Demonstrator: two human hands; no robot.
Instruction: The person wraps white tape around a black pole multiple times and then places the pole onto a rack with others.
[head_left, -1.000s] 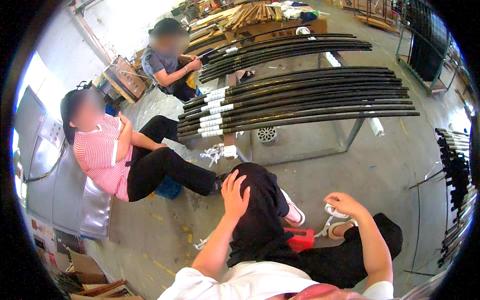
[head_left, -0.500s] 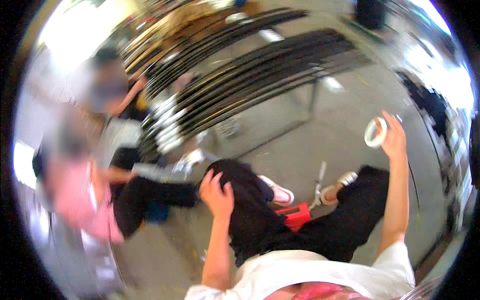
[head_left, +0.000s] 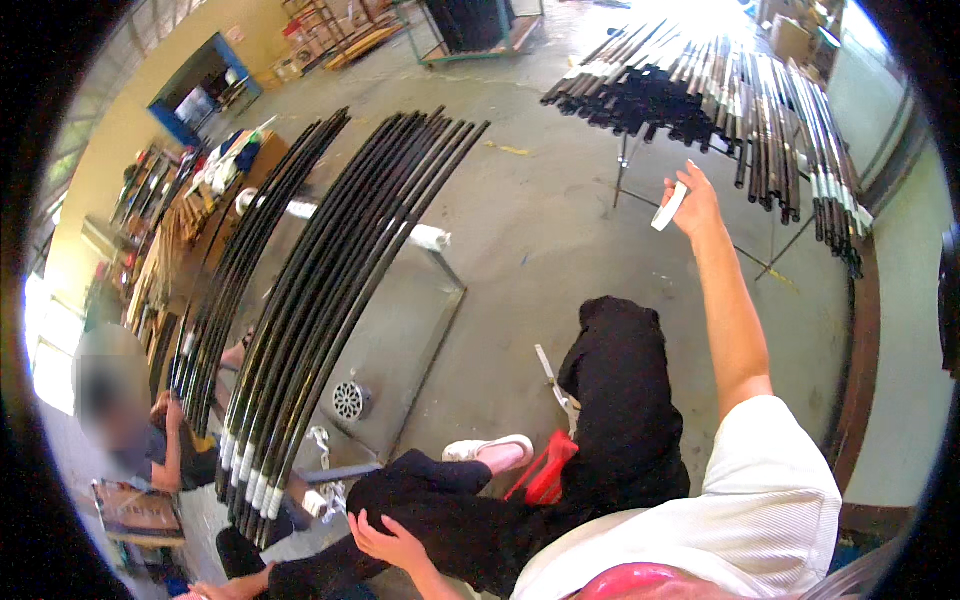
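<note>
A white ring, which looks like a roll of tape (head_left: 668, 208), is in my right hand (head_left: 700, 205). That arm stretches forward over the floor, and the fingers close round the ring's side. Beyond the hand lies a large pile of dark poles (head_left: 690, 110) on a stand, some with white bands. My left hand (head_left: 390, 543) holds nothing, its fingers apart over my black-trousered leg. Closest to it on the left are the white-wrapped ends of black poles (head_left: 335, 260), which lie side by side on a rack.
A co-worker (head_left: 130, 420) sits at the far left beside more poles (head_left: 262, 240). Another person's hand (head_left: 215, 590) shows at the lower left edge. A red object (head_left: 548, 468) stands between my legs. A wheeled cart (head_left: 468, 30) is at the back.
My view has swung right, bringing the far pole pile into sight. My right arm now reaches further forward with the ring still in hand. The left hand stays by my leg.
</note>
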